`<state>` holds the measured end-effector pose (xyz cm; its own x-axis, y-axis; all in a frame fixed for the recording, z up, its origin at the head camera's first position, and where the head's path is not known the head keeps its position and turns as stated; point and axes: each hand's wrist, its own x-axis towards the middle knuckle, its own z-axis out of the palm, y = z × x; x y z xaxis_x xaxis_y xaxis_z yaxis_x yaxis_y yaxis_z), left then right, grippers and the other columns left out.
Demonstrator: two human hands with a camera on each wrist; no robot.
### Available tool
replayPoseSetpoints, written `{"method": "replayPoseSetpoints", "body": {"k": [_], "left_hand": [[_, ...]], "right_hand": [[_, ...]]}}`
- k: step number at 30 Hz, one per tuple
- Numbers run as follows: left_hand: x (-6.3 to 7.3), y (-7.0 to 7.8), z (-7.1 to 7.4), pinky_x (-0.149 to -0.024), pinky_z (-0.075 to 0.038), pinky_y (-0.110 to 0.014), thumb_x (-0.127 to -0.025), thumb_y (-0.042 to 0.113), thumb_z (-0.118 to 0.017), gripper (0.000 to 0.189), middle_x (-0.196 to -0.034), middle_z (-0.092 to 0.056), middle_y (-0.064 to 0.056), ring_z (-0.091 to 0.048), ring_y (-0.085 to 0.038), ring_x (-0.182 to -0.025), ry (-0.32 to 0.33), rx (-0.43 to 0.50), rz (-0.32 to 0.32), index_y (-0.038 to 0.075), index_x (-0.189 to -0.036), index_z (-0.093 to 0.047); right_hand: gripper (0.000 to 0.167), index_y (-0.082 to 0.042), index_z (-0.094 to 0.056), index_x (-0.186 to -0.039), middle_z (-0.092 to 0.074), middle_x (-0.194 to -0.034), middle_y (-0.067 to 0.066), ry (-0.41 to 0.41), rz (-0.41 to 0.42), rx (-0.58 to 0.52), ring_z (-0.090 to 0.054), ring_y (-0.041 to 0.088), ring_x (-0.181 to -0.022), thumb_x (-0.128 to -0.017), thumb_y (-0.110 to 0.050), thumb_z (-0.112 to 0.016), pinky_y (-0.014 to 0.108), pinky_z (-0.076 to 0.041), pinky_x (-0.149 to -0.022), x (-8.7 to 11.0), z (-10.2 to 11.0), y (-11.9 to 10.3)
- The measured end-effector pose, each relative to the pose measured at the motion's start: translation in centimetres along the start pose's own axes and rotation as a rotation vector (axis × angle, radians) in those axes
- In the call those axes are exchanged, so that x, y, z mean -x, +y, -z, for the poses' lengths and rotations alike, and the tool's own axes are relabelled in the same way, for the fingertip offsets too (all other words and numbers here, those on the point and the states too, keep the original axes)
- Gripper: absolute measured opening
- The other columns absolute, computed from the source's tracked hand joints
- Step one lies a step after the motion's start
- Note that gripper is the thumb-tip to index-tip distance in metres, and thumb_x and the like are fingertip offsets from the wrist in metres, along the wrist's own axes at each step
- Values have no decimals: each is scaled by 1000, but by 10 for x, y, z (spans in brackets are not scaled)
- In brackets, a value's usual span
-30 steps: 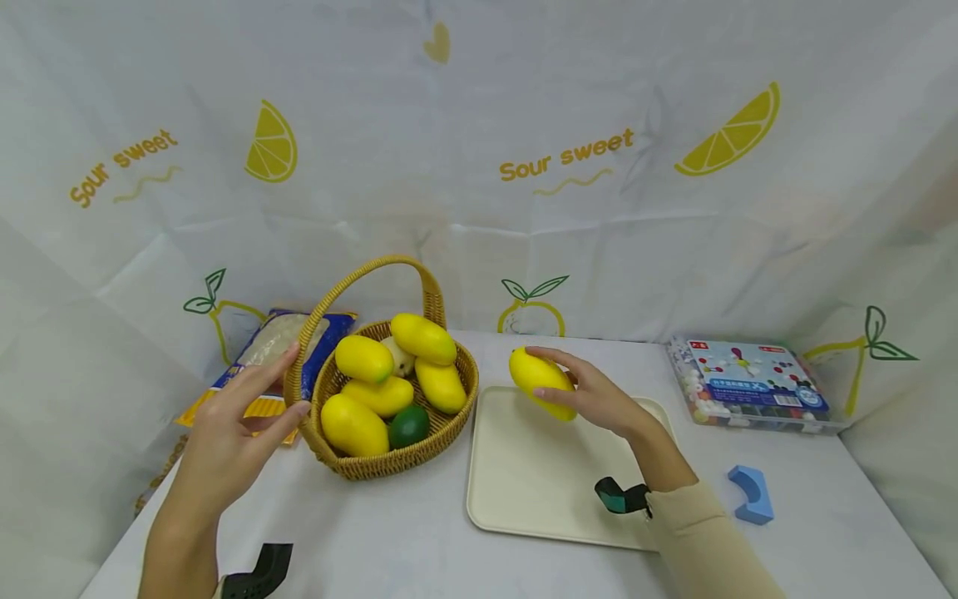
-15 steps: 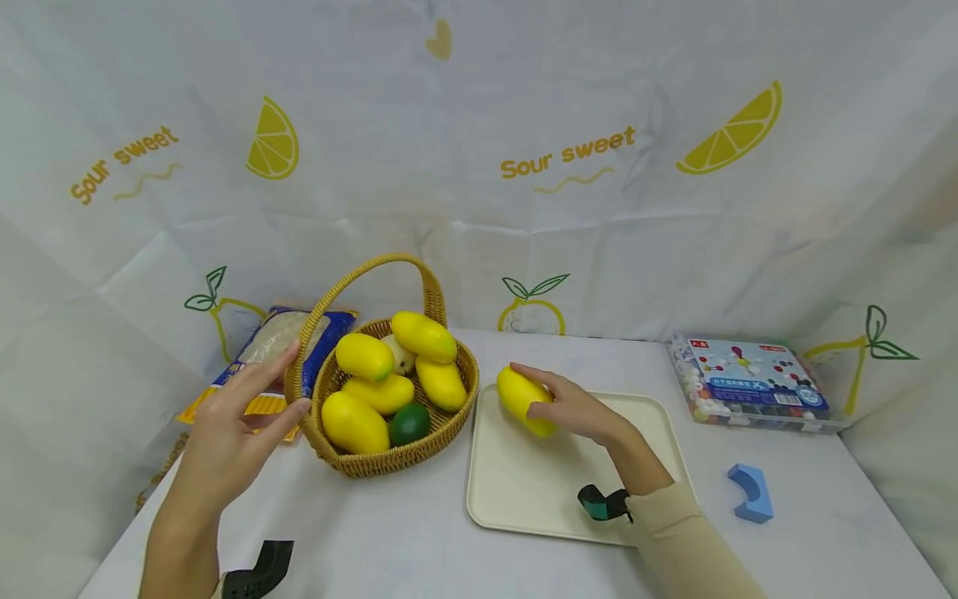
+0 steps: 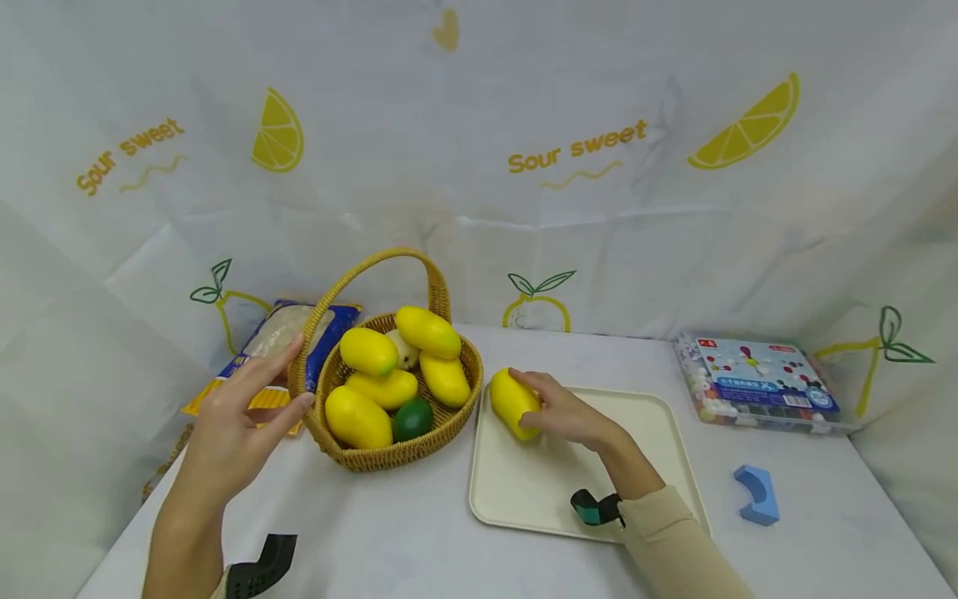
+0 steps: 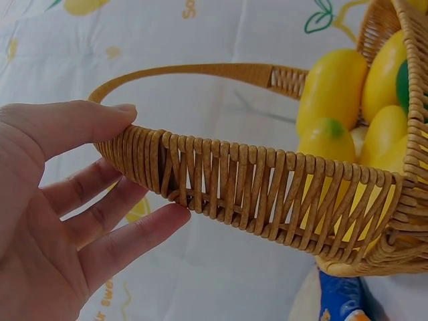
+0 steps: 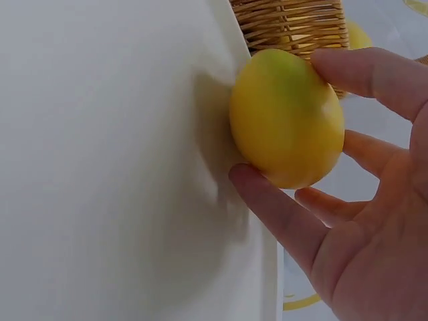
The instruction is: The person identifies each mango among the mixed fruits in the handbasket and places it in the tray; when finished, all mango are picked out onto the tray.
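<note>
My left hand (image 3: 235, 416) pinches the side of the tall handle (image 4: 227, 180) of a woven basket (image 3: 392, 453), thumb on one edge and fingers on the other. Several yellow mangoes (image 3: 359, 418) lie in the basket, with a dark green fruit (image 3: 412, 419) and a pale round one (image 3: 405, 351) among them. My right hand (image 3: 565, 412) grips another yellow mango (image 3: 514, 405) between thumb and fingers. In the right wrist view this mango (image 5: 287, 120) is close over the cream tray (image 3: 539, 503), at its left back corner, and casts a shadow there.
Behind the basket's left side lies a blue and orange bag (image 3: 288, 329). A clear box of coloured model pieces (image 3: 763, 383) sits at the back right, and a blue curved block (image 3: 758, 494) lies right of the tray. A printed white cloth (image 3: 479, 200) hangs behind the table.
My right hand has carried its mango left and down to the tray's left back corner. My left hand keeps its hold on the basket handle; the view has shifted slightly.
</note>
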<state>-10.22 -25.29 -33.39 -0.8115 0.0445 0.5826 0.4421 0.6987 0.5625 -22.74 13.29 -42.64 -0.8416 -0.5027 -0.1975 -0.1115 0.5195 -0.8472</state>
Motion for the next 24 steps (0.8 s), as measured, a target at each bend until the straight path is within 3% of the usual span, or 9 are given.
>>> {"method": "replayPoseSetpoints", "body": {"k": [2,6,9,12,19,24], "left_hand": [[-1,0,0,-70,-56,-3,-84,-10,-76,78,-108,-65,-6,-54,10,-98,-6,-1,7,23,-150,-52],[-1,1,0,-72,-55,-2,-85,-8,-76,77,-109,-66,-7,-53,10,-98,-17,-11,23,23,-151,-52],[-1,0,1,-73,-54,-1,-85,-8,-76,77,-109,-66,-7,-52,10,-98,-18,-16,28,23,-151,-51],[-1,0,1,-73,-54,-1,-85,-8,-76,77,-109,-66,-7,-52,11,-98,-15,-21,24,23,-151,-51],[-1,0,0,-72,-55,-1,-85,-7,-76,77,-107,-65,-6,-53,10,-98,-19,-14,25,24,-151,-51],[-2,0,1,-72,-55,-2,-85,-7,-76,77,-107,-65,-6,-53,10,-98,-17,-12,23,24,-151,-51]], "right_hand": [[81,-19,-34,-161,-30,-164,16,12,-1,13,-41,37,-140,-89,-19,-71,61,-38,-121,0,-2,0],[83,-18,-36,-159,-34,-160,19,18,13,31,-61,30,-110,-89,-25,-80,46,-60,-93,-1,-5,0],[84,-17,-37,-159,-36,-158,22,14,36,44,-64,23,-88,-88,-26,-82,35,-61,-73,-2,-7,-3],[84,-16,-36,-160,-36,-158,22,7,41,38,-64,22,-85,-89,-28,-81,32,-59,-70,-3,-8,-4],[76,-18,-36,-160,-32,-163,17,19,-24,1,-65,24,-106,-93,-25,-72,31,-64,-80,-2,-8,-4],[76,-15,-37,-158,-33,-161,19,31,6,-11,-66,22,-92,-93,-21,-74,31,-61,-74,-2,-8,-4]]}}
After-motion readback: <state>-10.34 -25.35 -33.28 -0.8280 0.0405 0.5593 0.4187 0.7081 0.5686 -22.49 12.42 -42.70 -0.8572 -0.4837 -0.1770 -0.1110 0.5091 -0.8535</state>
